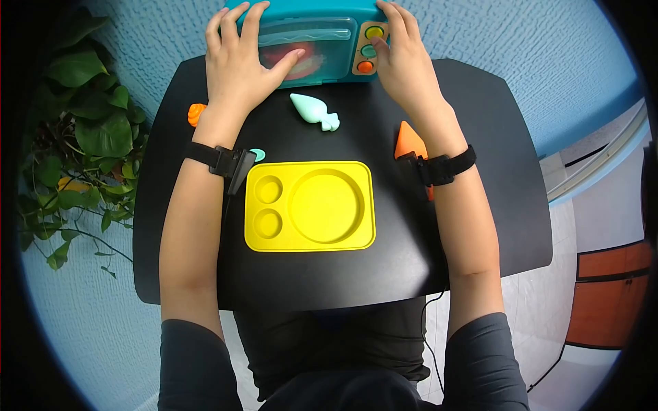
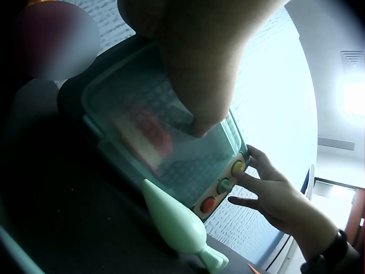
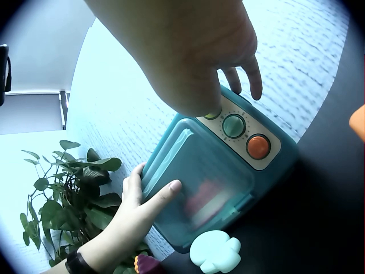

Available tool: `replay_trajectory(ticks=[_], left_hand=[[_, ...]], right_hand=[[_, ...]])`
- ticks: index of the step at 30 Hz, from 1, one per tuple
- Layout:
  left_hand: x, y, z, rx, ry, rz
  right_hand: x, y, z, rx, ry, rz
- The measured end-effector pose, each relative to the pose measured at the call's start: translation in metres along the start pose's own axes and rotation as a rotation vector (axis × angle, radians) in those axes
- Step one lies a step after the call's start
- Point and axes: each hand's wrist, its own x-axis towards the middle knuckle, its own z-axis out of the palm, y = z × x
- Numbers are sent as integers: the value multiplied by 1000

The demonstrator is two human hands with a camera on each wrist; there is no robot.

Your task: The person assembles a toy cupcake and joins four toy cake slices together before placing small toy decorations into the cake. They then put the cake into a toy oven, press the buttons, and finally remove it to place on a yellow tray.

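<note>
A teal toy microwave [image 1: 305, 77] stands at the table's far side, its see-through door [image 3: 171, 165] shut. Behind the door shows a blurred red and whitish thing [image 2: 149, 134]. My left hand [image 1: 238, 75] rests on its left part, fingers reaching over the top edge and thumb lying across the door window. At its right side is my right hand [image 1: 409, 68], thumb at the yellow button [image 1: 374, 32] and the other fingers stretched past the top corner. Below the yellow button sit a green knob [image 3: 234, 126] and an orange button [image 3: 258, 147].
In front of the microwave lies a mint-green, carrot-shaped toy [image 1: 312, 109]. A yellow tray [image 1: 282, 243] with three round recesses occupies the middle of the black table [image 1: 185, 274]. An orange cone-shaped piece [image 1: 409, 139] is by my right wrist, a small orange piece [image 1: 196, 114] by my left.
</note>
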Motion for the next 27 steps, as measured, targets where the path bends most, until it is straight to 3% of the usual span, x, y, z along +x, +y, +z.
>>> replay_trajectory(ticks=[6, 8, 27], left_hand=[[0, 0, 0, 2, 9, 8], [1, 0, 1, 1, 5, 3], [9, 0, -13, -24, -16, -21]], right_hand=[[-2, -9, -4, -38, -51, 25], [-4, -12, -5, -111, -143, 90], [-7, -9, 1, -108, -117, 78]])
